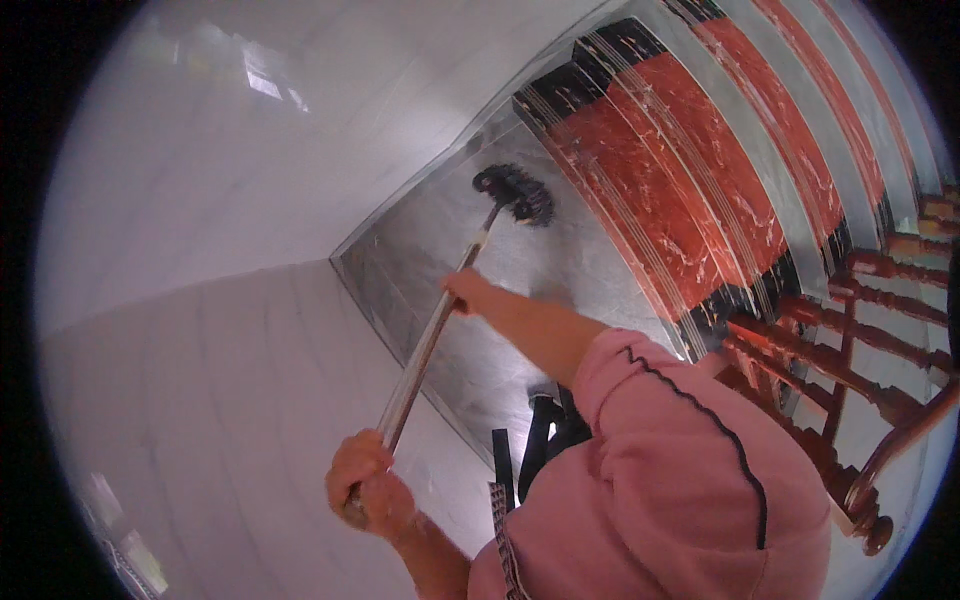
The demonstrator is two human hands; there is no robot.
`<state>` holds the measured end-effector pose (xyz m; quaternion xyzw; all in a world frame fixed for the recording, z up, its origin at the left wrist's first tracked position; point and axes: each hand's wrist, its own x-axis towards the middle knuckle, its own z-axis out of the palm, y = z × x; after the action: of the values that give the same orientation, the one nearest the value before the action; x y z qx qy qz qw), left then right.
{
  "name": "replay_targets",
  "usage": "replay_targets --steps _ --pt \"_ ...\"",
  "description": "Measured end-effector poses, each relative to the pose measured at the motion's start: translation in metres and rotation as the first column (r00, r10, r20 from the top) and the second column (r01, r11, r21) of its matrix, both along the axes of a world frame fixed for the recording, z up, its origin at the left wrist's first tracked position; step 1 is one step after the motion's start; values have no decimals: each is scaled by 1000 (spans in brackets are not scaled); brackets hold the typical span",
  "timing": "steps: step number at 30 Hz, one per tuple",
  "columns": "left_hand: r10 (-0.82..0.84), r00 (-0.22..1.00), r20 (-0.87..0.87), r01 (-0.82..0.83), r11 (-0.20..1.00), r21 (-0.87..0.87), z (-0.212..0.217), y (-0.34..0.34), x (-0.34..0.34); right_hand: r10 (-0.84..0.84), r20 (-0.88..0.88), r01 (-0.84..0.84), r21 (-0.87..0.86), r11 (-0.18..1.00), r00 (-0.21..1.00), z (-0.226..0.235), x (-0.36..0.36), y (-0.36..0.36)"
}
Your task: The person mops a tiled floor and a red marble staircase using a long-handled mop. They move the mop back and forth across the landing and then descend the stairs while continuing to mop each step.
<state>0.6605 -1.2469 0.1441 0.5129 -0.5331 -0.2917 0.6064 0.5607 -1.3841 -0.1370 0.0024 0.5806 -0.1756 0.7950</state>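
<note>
A mop with a dark, shaggy head [518, 193] rests on the grey tiled floor near the lowest stair. Its metal pole [424, 352] slants down and left, toward me. My left hand [371, 484] is closed around the pole's near end. Farther up, my right hand [465, 290] grips the shaft, with that arm stretched out from a pink sleeve [625, 375]. Both hands are wrapped on the same pole, and the fingers of the right one are partly hidden.
Red and black marble steps [640, 150] rise to the right of the grey floor [430, 240]. A brown wooden balustrade [830, 350] stands at right. Pale, glossy walls [220, 350] meet in a corner at left. My dark-trousered legs [545, 430] are below.
</note>
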Motion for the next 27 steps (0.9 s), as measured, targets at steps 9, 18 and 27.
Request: replay_targets --steps 9,18,27 --pt "131 959 250 -144 989 35 70 80 24 231 260 -274 144 951 938 38 141 139" --pt "117 968 222 -110 993 -46 125 219 62 32 424 -120 182 976 905 93 149 254" --pt "-170 932 -319 116 977 -180 58 235 117 95 87 -99 49 994 992 99 24 222"
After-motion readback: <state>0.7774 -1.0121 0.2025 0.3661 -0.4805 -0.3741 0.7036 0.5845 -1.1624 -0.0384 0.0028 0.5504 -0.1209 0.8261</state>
